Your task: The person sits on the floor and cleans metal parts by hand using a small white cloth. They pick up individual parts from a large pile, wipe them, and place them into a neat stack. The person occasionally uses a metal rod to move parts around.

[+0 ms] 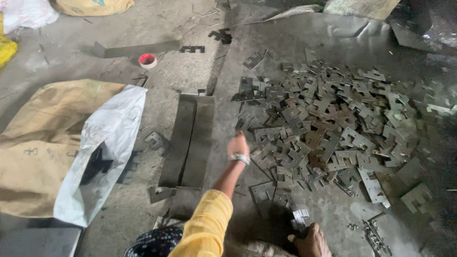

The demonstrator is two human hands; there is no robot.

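Observation:
A large heap of flat, notched metal plates point(328, 123) lies spread on the concrete floor. My left hand point(238, 143), with bangles at the wrist and a yellow sleeve behind it, reaches out to the heap's near left edge. Its fingers point away from me and are hidden. At the bottom of the view, my right hand point(312, 242) grips a small stack of plates point(300, 218) held on edge, its shiny edges showing.
A white woven sack point(102, 157) lies open on the left with dark plates inside, resting on a brown sack point(43, 143). A folded metal sheet point(188, 140) lies left of the heap. A red-rimmed lid point(147, 60) and scattered offcuts sit farther back.

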